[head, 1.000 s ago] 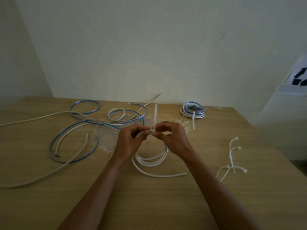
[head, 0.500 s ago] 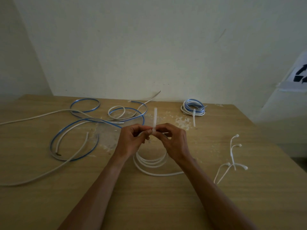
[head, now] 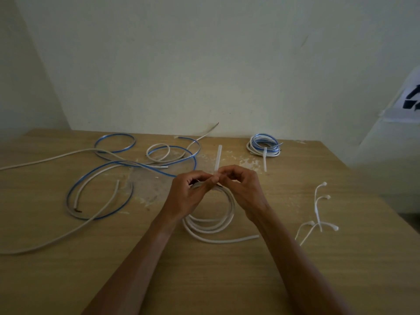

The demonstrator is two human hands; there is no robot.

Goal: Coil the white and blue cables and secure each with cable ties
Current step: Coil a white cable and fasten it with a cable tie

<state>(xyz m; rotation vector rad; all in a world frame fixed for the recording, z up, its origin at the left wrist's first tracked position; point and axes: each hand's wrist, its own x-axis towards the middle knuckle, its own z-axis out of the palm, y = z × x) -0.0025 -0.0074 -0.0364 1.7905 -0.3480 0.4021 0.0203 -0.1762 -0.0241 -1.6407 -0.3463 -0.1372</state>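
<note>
Left hand (head: 188, 196), right hand (head: 244, 189) on tie (head: 218, 158)

readable text: none | sign: white sheet (head: 398, 94) on the right-hand wall (head: 391, 160), far right of the scene | content: bold black marks, partly cut by the frame edge | legibility: no letter, number or brand can be made out on it
</note>
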